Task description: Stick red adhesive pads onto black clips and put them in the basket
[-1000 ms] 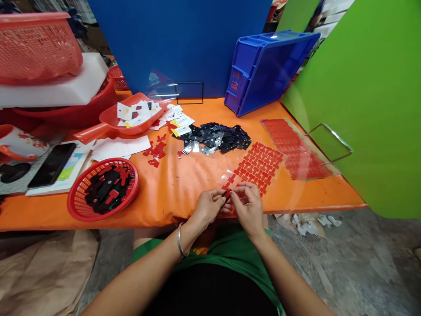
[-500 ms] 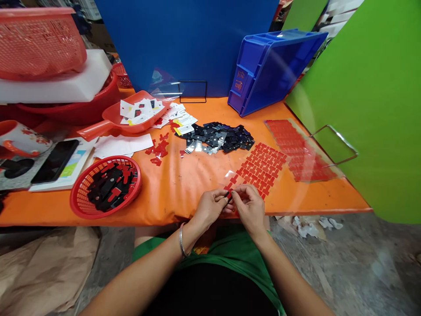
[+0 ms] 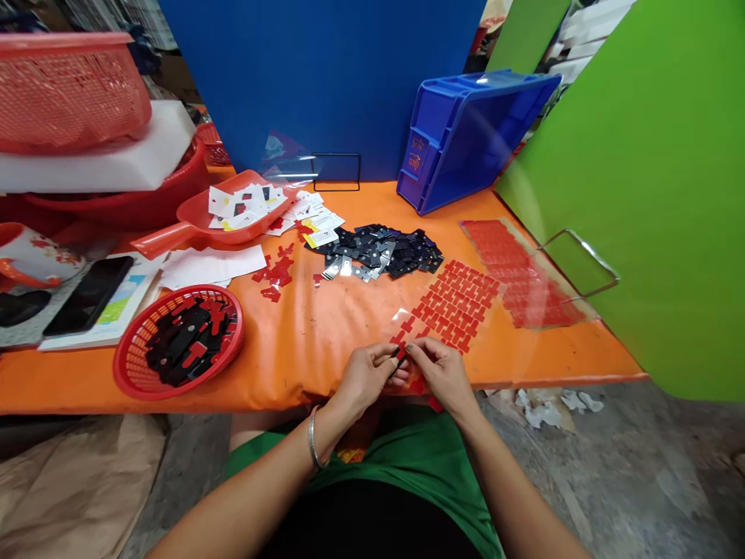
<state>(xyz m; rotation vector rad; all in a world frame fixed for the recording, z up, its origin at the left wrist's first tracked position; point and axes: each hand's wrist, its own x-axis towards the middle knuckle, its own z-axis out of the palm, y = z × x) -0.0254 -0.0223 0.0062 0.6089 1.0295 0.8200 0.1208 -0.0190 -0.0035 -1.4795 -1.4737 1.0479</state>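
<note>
The left hand [image 3: 364, 379] partly hides the black piece [image 3: 400, 361] (details too small).

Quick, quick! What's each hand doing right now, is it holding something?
Left hand: closed, pinching a small black-and-red piece.
Right hand: touching that same piece; whether it grips it too, I can't tell.

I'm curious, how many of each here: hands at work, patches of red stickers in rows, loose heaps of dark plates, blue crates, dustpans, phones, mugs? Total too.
Left hand and right hand: 2
Red sticker patches: 2
Dark plate heap: 1
Blue crate: 1
Dustpan: 1
Phone: 1
Mug: 1
Total: 9
</note>
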